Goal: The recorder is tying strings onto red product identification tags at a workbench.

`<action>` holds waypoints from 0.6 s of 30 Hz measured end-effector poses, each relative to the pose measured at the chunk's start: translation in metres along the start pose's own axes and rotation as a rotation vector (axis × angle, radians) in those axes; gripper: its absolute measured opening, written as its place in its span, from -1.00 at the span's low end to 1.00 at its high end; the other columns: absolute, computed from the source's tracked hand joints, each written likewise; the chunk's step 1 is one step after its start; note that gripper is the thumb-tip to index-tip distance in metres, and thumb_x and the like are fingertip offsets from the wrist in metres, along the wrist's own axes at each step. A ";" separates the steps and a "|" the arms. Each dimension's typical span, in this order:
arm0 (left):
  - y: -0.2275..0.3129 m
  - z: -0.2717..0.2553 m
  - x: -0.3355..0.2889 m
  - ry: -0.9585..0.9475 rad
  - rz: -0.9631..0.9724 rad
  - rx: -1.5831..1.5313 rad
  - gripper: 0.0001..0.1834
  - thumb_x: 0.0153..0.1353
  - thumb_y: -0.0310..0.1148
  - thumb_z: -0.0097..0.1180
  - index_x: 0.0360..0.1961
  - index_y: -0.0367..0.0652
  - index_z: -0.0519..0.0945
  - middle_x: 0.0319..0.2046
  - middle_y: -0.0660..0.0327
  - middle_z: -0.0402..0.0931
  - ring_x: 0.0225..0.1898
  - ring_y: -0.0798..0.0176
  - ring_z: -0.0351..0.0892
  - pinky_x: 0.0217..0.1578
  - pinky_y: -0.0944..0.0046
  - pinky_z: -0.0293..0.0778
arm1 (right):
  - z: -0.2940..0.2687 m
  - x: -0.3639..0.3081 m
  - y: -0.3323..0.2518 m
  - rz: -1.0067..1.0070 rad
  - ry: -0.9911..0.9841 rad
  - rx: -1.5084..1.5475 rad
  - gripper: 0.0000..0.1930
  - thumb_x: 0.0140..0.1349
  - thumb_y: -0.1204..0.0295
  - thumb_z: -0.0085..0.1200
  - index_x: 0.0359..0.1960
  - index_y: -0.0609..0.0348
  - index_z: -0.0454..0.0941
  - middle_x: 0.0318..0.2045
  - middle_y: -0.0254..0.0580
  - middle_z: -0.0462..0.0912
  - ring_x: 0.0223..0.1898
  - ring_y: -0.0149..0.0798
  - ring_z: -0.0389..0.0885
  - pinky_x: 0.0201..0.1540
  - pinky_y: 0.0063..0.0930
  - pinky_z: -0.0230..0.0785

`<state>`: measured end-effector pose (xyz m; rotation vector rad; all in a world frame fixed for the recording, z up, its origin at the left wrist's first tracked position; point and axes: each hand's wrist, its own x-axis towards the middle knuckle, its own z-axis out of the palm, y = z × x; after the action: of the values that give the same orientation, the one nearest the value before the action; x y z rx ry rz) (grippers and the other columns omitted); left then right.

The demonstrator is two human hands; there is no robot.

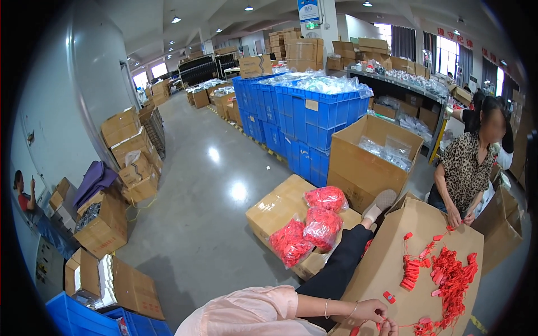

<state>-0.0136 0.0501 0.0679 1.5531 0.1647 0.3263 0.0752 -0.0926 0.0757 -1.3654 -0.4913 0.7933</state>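
Note:
My left hand [372, 309], with thin bracelets at the wrist, is over the near edge of a cardboard box top [375, 280]. Its fingers pinch a small red piece on a thin red cord. Against it at the bottom edge, my right hand [388, 327] is closed on the same corded piece, partly cut off by the frame. A single red piece [389, 297] lies just beyond my hands. Farther right are a neat row of red pieces [411, 274] and a tangled heap of red corded pieces [453, 274]. Their exact kind is too small to tell.
A co-worker [465, 162] handles red cord at the box's far side. Left of my outstretched leg, bags of red pieces [323, 227] lie on a carton [274, 210]. Behind stand an open carton [358, 162] and stacked blue crates [314, 115]. More cartons [131, 145] line the left wall.

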 end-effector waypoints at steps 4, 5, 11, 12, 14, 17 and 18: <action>0.007 -0.001 -0.002 -0.021 -0.010 -0.085 -0.91 -0.01 -0.51 0.10 -0.54 -0.28 0.45 -0.62 0.30 0.45 -0.56 0.50 0.36 -0.53 0.46 0.31 | -0.002 0.003 0.007 -0.098 -0.058 -0.047 -0.90 0.19 0.55 -0.05 -0.28 0.28 0.47 -0.38 -0.27 0.51 -0.34 -0.40 0.44 -0.24 -0.57 0.34; 0.008 -0.001 -0.003 -0.039 -0.023 -0.101 -0.92 -0.01 -0.51 0.10 -0.54 -0.28 0.45 -0.62 0.31 0.44 -0.55 0.51 0.36 -0.52 0.46 0.30 | -0.003 0.003 0.008 -0.127 -0.086 -0.054 -0.91 0.19 0.55 -0.05 -0.29 0.27 0.47 -0.40 -0.28 0.50 -0.34 -0.40 0.44 -0.24 -0.57 0.34; 0.008 0.000 -0.006 -0.059 -0.036 -0.100 -0.93 -0.03 -0.51 0.08 -0.54 -0.28 0.45 -0.62 0.30 0.44 -0.55 0.51 0.36 -0.52 0.47 0.30 | -0.003 -0.001 0.010 -0.196 -0.112 -0.042 -0.96 0.18 0.57 -0.03 -0.35 0.25 0.45 -0.44 -0.29 0.48 -0.36 -0.41 0.43 -0.22 -0.58 0.34; 0.008 0.001 -0.006 -0.056 -0.034 -0.090 -0.93 -0.04 -0.51 0.07 -0.54 -0.28 0.45 -0.62 0.30 0.44 -0.56 0.50 0.36 -0.52 0.47 0.30 | -0.001 -0.002 0.011 -0.200 -0.112 -0.042 -0.96 0.18 0.57 -0.03 -0.35 0.25 0.45 -0.44 -0.29 0.48 -0.36 -0.41 0.43 -0.22 -0.58 0.34; 0.011 0.004 -0.009 0.017 -0.043 -0.044 -0.92 -0.04 -0.50 0.07 -0.54 -0.28 0.45 -0.62 0.30 0.43 -0.56 0.50 0.36 -0.52 0.47 0.30 | 0.003 -0.006 0.013 -0.400 -0.062 -0.201 -0.97 0.18 0.58 -0.04 -0.37 0.26 0.44 -0.41 -0.27 0.48 -0.35 -0.41 0.43 -0.22 -0.56 0.35; 0.016 0.007 -0.012 0.113 -0.030 0.045 -0.90 -0.03 -0.47 0.07 -0.53 -0.29 0.45 -0.63 0.29 0.43 -0.56 0.49 0.36 -0.52 0.47 0.31 | 0.015 -0.015 -0.005 -0.492 -0.070 -0.339 -0.94 0.19 0.55 -0.04 -0.34 0.28 0.45 -0.36 -0.25 0.49 -0.32 -0.42 0.43 -0.19 -0.54 0.34; 0.018 0.008 -0.013 0.135 -0.003 0.089 -0.89 -0.03 -0.46 0.08 -0.53 -0.29 0.45 -0.63 0.29 0.43 -0.56 0.49 0.36 -0.52 0.47 0.31 | 0.015 -0.014 -0.004 -0.496 -0.068 -0.340 -0.94 0.19 0.55 -0.04 -0.34 0.28 0.45 -0.36 -0.25 0.49 -0.32 -0.42 0.43 -0.19 -0.54 0.34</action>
<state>-0.0255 0.0386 0.0842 1.6188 0.2904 0.4263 0.0561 -0.0935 0.0842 -1.4417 -1.0078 0.3567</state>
